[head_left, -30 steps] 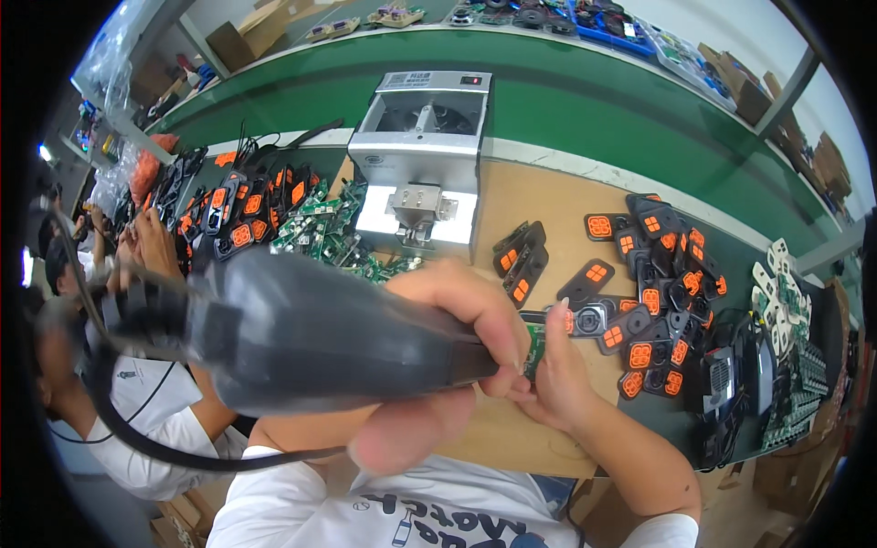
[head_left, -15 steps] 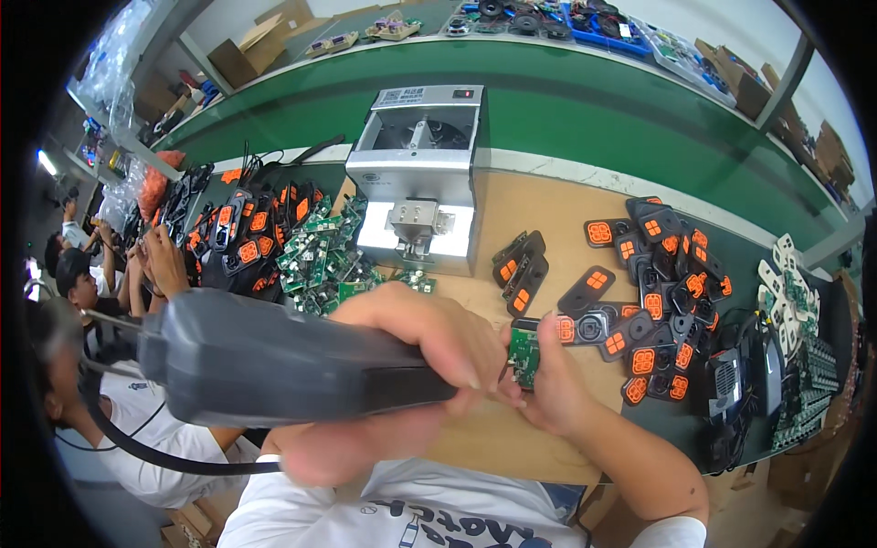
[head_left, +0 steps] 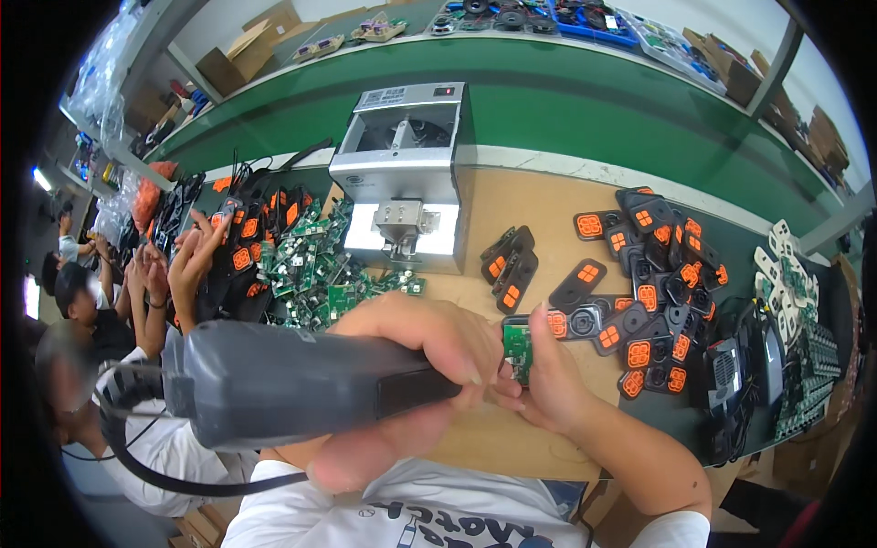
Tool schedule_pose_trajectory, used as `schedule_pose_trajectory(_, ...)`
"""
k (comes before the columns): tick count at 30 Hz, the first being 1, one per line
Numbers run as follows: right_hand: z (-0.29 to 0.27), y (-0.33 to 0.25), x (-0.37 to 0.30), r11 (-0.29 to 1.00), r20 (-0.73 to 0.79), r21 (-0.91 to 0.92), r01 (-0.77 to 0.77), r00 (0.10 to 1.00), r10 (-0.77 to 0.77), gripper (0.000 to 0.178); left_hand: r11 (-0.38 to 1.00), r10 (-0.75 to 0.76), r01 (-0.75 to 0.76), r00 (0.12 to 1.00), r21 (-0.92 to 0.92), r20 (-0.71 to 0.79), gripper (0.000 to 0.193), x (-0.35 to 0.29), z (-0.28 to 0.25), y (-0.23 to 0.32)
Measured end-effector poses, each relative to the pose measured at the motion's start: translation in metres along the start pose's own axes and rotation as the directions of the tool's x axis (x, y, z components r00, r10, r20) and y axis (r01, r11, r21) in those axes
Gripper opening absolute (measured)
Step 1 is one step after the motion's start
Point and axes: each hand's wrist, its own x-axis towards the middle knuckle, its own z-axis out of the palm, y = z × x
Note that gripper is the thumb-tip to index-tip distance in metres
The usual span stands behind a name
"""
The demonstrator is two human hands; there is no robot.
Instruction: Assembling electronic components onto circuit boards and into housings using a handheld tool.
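A dark grey electric screwdriver with a black cable lies large across the lower left of the view. My left hand is wrapped round its front part. The tool's tip is hidden behind the fingers, close to the small green circuit board. That board is gripped by my right hand, with the thumb along its right edge. A dark edge shows at the board's top; whether it sits in a housing I cannot tell.
A silver machine stands behind my hands. Left of it lie heaped circuit boards and black-orange remotes; more black housings with orange buttons cover the right side. A co-worker's hand is raised at the left.
The view has shifted slightly, and the screwdriver's rear end sits a little lower and further right. Both hands keep their grips. The co-worker's hand at the left has risen with fingers spread.
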Motion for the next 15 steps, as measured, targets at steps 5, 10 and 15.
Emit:
schedule_pose_trajectory(5,0.002,-0.003,-0.001,0.999,-0.029,0.013,-0.043,0.999,0.043,0.062,0.999,-0.016,0.015,1.000,0.032,0.026,0.029,0.001,-0.001,-0.007)
schedule_pose_trajectory(10,0.003,-0.002,0.001,0.998,-0.071,0.056,-0.039,0.997,0.043,0.057,0.995,0.035,-0.034,0.999,0.097,-0.016,0.056,0.003,0.000,-0.017)
schedule_pose_trajectory(15,0.000,0.000,0.003,0.998,-0.075,0.068,-0.020,0.997,0.025,0.055,0.992,0.012,0.016,0.976,0.126,-0.216,0.082,0.005,0.012,-0.028)
